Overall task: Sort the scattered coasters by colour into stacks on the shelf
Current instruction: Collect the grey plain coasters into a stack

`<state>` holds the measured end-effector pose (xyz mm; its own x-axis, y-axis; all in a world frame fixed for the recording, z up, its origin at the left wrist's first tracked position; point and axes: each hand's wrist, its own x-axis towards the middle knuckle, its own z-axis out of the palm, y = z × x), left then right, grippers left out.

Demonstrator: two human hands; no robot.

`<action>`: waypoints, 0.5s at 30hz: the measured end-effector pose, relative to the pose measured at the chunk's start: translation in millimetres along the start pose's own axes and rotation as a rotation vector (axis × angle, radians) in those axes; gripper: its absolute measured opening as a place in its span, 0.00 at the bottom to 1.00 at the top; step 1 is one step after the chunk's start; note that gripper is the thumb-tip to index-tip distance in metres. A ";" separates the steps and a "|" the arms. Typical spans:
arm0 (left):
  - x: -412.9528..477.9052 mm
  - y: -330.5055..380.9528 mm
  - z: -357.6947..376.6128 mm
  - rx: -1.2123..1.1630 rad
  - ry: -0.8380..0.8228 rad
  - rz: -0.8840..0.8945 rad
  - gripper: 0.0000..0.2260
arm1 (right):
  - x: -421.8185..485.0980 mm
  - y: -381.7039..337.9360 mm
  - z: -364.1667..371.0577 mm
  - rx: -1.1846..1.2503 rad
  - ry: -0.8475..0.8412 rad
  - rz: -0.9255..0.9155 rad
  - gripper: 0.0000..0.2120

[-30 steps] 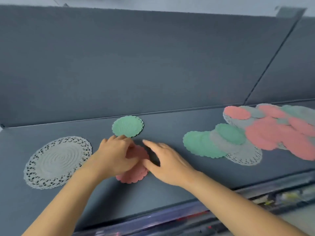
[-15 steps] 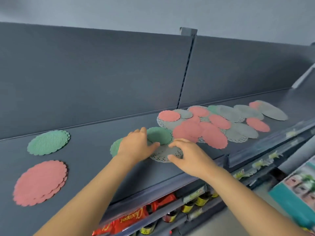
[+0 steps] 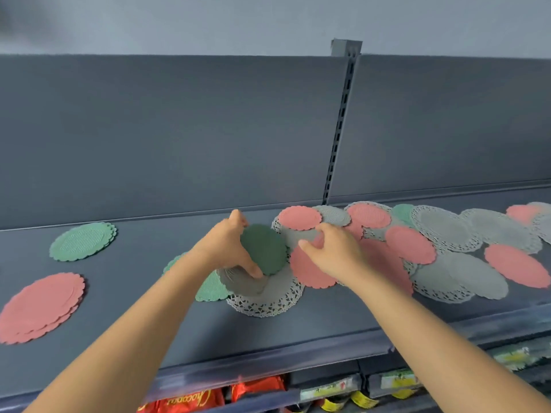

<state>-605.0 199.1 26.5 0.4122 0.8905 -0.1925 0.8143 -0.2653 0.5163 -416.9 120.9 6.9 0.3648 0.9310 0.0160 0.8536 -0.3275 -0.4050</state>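
A: Nearest first. The pink stack lies at the front left of the shelf, with no hand on it. A second ago both hands were squaring it; they are now over at the scattered heap.
B: What changed of note?
A: The green coaster. Half a second back it lay flat on the heap under the left hand. Now it is raised and tilted, dark side to camera.
B: Left hand pose?
A: Thumb low, fingers over the top rim, gripping that coaster.
B: Right hand?
A: Just beside the left, fingers curled over a pink coaster. Cannot tell whether it pinches it.
B: What does that mean for the sort?
A: Judgement: one green is out of the pile, probably bound for the green stack further back at left. The heap beyond is mostly unsorted, with pink, grey and green overlapping.
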 end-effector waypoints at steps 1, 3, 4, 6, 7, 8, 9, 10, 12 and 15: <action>4.2 1.7 -6.6 -0.077 -0.060 -0.022 0.43 | 9.6 0.2 0.7 -0.033 0.002 0.025 0.21; 12.1 4.4 -23.4 -0.229 -0.187 -0.037 0.41 | 23.8 1.7 2.9 -0.128 -0.018 0.061 0.28; 14.8 6.5 -32.5 -0.279 -0.219 -0.028 0.39 | 30.4 2.9 4.9 -0.176 -0.028 0.069 0.33; 19.8 10.2 -49.2 -0.379 -0.175 0.003 0.36 | 41.0 4.4 9.0 -0.221 -0.043 0.089 0.45; 22.3 11.6 -55.8 -0.457 -0.109 0.016 0.33 | 45.6 5.2 11.0 -0.205 -0.055 0.104 0.49; 24.4 13.4 -61.3 -0.552 -0.026 0.024 0.30 | 50.6 6.0 12.0 -0.170 -0.064 0.125 0.53; 26.9 14.3 -65.2 -0.649 0.073 0.025 0.27 | 55.5 7.0 11.7 -0.132 -0.076 0.153 0.55; 28.7 15.9 -67.7 -0.729 0.178 0.020 0.23 | 60.3 8.1 11.6 -0.105 -0.094 0.188 0.57; 30.6 19.6 -69.3 -0.833 0.360 0.023 0.14 | 70.9 13.1 12.8 -0.072 -0.110 0.253 0.50; 28.6 27.2 -63.3 -0.971 0.486 0.037 0.10 | 85.9 22.4 11.7 0.207 -0.069 0.234 0.16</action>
<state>-596.9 240.7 87.9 0.0499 0.9957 0.0779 0.0458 -0.0802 0.9957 -370.8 195.4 -11.4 0.5102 0.8454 -0.1583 0.6534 -0.5006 -0.5678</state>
